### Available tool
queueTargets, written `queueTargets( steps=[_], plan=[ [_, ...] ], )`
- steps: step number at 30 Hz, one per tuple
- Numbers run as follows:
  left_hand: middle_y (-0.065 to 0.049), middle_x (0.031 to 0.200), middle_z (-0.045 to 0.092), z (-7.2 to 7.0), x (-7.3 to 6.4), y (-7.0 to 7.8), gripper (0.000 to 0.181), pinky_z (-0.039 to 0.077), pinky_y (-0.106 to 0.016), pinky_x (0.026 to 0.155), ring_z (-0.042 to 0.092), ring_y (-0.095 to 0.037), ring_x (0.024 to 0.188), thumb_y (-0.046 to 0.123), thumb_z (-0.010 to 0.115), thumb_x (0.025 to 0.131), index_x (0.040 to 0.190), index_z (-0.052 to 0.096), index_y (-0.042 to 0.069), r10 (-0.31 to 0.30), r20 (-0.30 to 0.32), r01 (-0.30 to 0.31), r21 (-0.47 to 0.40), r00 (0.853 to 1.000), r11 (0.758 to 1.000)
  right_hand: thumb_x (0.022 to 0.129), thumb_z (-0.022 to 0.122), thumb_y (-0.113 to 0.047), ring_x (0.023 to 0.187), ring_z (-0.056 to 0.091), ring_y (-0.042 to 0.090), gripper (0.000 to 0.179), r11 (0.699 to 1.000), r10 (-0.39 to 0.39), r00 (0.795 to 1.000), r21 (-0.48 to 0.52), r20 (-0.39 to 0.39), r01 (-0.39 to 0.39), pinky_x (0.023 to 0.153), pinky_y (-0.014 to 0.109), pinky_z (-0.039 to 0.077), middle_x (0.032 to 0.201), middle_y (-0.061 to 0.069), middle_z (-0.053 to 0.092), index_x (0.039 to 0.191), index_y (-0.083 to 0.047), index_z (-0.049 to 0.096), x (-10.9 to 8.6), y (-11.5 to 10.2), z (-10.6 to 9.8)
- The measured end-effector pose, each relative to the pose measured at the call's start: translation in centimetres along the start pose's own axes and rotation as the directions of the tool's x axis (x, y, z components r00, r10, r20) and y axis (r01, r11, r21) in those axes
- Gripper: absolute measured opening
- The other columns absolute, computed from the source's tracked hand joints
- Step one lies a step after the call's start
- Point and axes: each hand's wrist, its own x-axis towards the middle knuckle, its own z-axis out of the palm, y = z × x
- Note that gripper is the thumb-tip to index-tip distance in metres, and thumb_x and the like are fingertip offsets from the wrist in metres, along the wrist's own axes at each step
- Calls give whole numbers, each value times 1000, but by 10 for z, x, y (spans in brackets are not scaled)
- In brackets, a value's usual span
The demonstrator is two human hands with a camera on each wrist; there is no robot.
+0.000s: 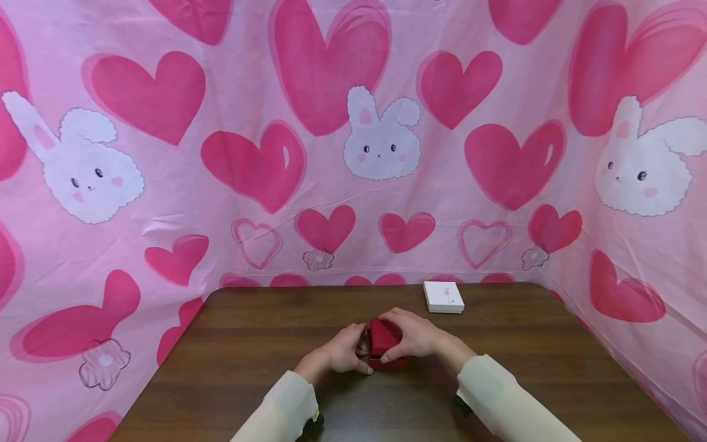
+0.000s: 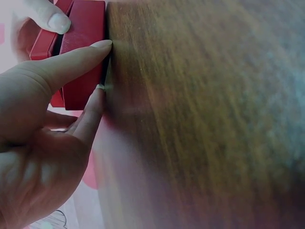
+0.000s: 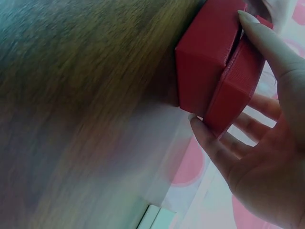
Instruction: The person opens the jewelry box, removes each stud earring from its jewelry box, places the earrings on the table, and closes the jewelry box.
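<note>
Red box (image 1: 383, 337) sits on the table (image 1: 265, 319), lower centre of the head view, between both hands. Left hand (image 1: 343, 350) at its left side, fingers bent round the base (image 3: 202, 57), thumb across the front face, gripping. Right hand (image 1: 417, 334) comes from the right, gripping the lid (image 3: 238, 83), thumb at the front near the seam. Dark gap visible between lid and base in both wrist views, lid not fully flush. White box (image 1: 444, 297) with faint print lies near the table's back edge, right of centre, well apart from the hands. Cream sleeves (image 1: 282, 408) run in from the bottom edge. Pink fabric (image 1: 326, 190) with hearts and white rabbits fills the upper frame.
</note>
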Motion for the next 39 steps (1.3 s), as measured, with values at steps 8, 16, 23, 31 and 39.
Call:
queueTargets(
  steps=[8,16,23,31,39],
  plan=[
    [-3,103,53,-1,0,-1,69,51,-25,81,56,-12,89,13,95,71,127,55,4,0,1,0,9,1000,1000,73,90,-41,110,55,19,79,1000,-9,1000,9,3,9,86,44,54,124,-2,58,139,-13,56,-2,2,0],
    [-2,103,53,-1,0,4,74,49,-25,79,53,-16,92,21,95,71,131,55,3,7,-20,-7,13,1000,1000,73,90,-41,110,55,19,77,1000,-17,1000,-9,0,17,87,44,54,125,-2,59,138,-15,57,-3,2,1],
    [2,106,56,1,4,1,75,50,-29,87,53,-13,97,29,94,72,132,55,6,10,-32,-8,47,999,999,73,90,-40,112,55,20,78,1000,-22,1000,9,-5,22,87,44,54,126,-1,59,139,-14,57,-3,2,2],
    [1,109,58,1,4,-2,69,50,-33,91,55,-15,101,29,92,75,128,56,7,23,-31,-22,44,999,999,73,90,-43,110,54,18,78,999,-23,999,-43,-24,22,85,42,54,125,-2,59,139,-15,59,-3,4,4],
    [1,108,55,0,2,-1,69,50,-29,86,54,-14,96,24,92,76,132,54,8,-7,-5,7,-19,1000,1000,73,89,-44,111,53,18,78,999,-13,1000,-51,-25,12,86,42,53,125,-3,58,139,-16,59,-6,8,4]
  ],
)
